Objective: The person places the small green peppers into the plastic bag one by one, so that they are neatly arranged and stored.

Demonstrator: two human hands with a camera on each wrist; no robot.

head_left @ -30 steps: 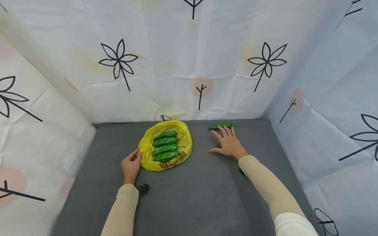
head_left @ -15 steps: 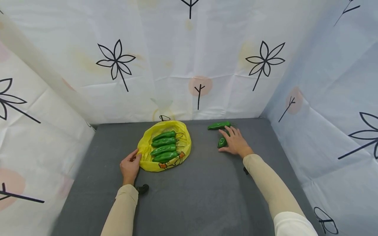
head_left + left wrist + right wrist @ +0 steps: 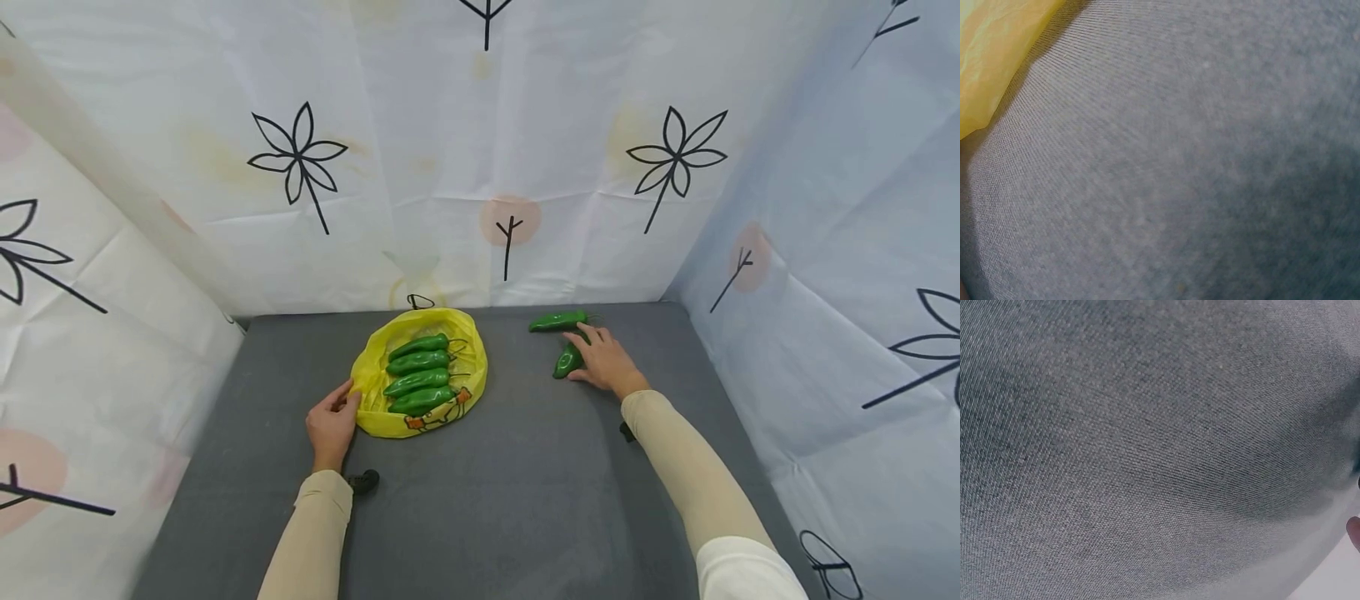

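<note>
My left hand [image 3: 332, 423] pinches the left rim of a yellow plastic bag [image 3: 367, 362], which lies spread open on the table. Inside the bag, several green chili peppers [image 3: 418, 381] lie side by side, stems to the right. Over on the right, my right hand [image 3: 609, 363] has its thumb and fingers around another green chili pepper [image 3: 567, 362], whose upper right part is hidden by the hand. Just beyond those fingers a further green chili pepper [image 3: 557, 322] lies near the back edge. In the left wrist view only the bag's edge [image 3: 997, 56] shows.
The dark grey table [image 3: 480, 508] carries everything. White cloth with printed flowers [image 3: 420, 150] hangs behind it and along both sides. A fingertip [image 3: 1354, 531] shows at the right edge of the right wrist view.
My right hand has moved a little to the right and its spread fingers have closed around the nearer chili pepper. The left hand stays at the bag's rim.
</note>
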